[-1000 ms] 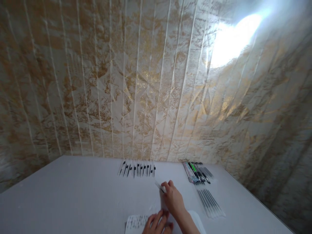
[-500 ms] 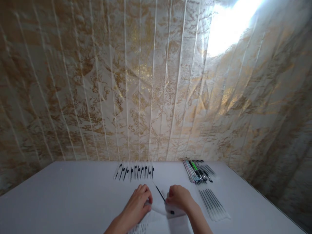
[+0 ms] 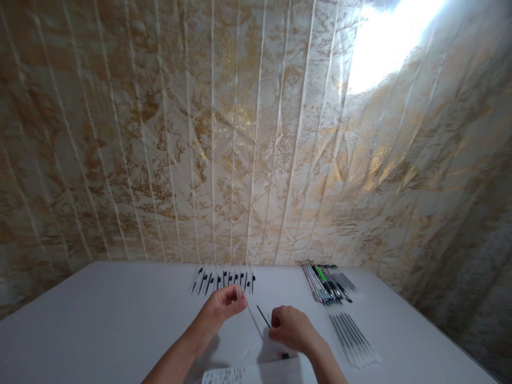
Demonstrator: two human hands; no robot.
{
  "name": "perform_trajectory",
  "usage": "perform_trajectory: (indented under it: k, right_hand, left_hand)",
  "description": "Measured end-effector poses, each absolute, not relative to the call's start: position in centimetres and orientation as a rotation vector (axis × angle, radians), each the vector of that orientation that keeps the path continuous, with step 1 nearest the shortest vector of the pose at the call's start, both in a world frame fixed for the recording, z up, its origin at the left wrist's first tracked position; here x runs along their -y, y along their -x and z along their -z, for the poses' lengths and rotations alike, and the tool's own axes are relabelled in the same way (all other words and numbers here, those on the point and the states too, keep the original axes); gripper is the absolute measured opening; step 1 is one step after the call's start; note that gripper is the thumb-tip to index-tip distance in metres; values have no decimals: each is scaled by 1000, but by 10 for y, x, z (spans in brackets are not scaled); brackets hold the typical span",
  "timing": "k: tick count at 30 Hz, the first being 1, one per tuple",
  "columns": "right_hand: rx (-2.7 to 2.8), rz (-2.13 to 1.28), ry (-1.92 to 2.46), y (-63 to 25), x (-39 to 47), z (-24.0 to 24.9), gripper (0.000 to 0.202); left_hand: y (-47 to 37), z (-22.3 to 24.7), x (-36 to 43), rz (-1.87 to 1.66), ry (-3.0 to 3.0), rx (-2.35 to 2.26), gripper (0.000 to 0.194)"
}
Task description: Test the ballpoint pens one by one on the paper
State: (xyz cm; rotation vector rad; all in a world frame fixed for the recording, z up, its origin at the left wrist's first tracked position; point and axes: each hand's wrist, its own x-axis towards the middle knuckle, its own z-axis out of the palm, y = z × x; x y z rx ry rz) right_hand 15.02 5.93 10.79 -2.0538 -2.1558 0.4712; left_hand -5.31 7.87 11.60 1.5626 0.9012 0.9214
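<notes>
My left hand (image 3: 227,305), fingers pinched together, holds the upper end of a thin pale tube (image 3: 254,321) that slants down to the right. To its right, my right hand (image 3: 288,326) is closed round a thin black-tipped refill (image 3: 263,316), which points up to the left. Below my right hand lies a small black cap (image 3: 285,356). A white sheet with handwriting (image 3: 224,375) is at the bottom, under and between my forearms.
A row of clear pen parts with black caps (image 3: 224,280) lies near the table's back edge. Several pens, one bright green (image 3: 321,274), are at the back right. A fan of grey refills (image 3: 352,338) lies right of my right hand. A patterned curtain (image 3: 240,133) hangs behind.
My left hand has risen away from the paper and now holds the pale tube up. My right hand stays nearly in place with the black refill. The view has shifted slightly.
</notes>
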Motion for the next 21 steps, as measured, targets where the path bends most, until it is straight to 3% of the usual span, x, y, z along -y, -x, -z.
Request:
perform_trajectory:
  k: [8, 21]
  right_hand:
    - [1549, -1191, 1185, -150, -35, -167, 7]
    - [1731, -834, 1291, -141, -31, -162, 10]
  left_hand:
    - [38, -125, -59, -862, -1615, -766, 14]
    - [36, -131, -50, -799, -1767, -836, 14]
